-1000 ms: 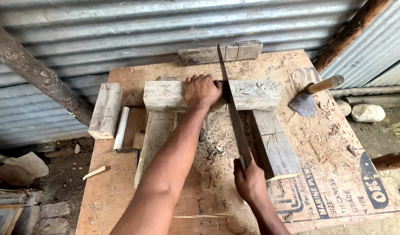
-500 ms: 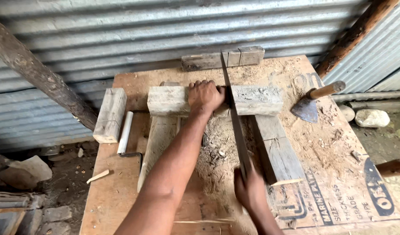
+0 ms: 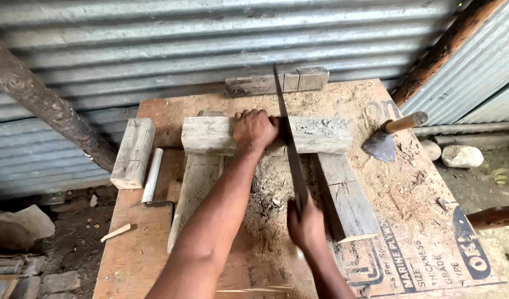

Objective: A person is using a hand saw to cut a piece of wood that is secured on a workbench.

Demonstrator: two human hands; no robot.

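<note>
My left hand (image 3: 255, 129) presses down on a pale wooden beam (image 3: 321, 134) that lies crosswise over two support planks (image 3: 346, 202) on the plywood bench top (image 3: 144, 249). My right hand (image 3: 305, 224) grips the handle of a hand saw (image 3: 289, 144), whose blade runs away from me and cuts into the beam just right of my left hand. Sawdust (image 3: 271, 194) is piled under the cut.
An adze with a wooden handle (image 3: 390, 135) lies at the right of the bench. A short wood block (image 3: 134, 150) and a white tube (image 3: 152, 174) lie at the left. Another wooden piece (image 3: 276, 83) rests against the corrugated metal wall (image 3: 210, 44). Stones (image 3: 462, 156) lie on the ground at right.
The saw blade and my right hand have shifted along the cut in a stroke. My left hand stays on the beam. The view has shifted slightly.
</note>
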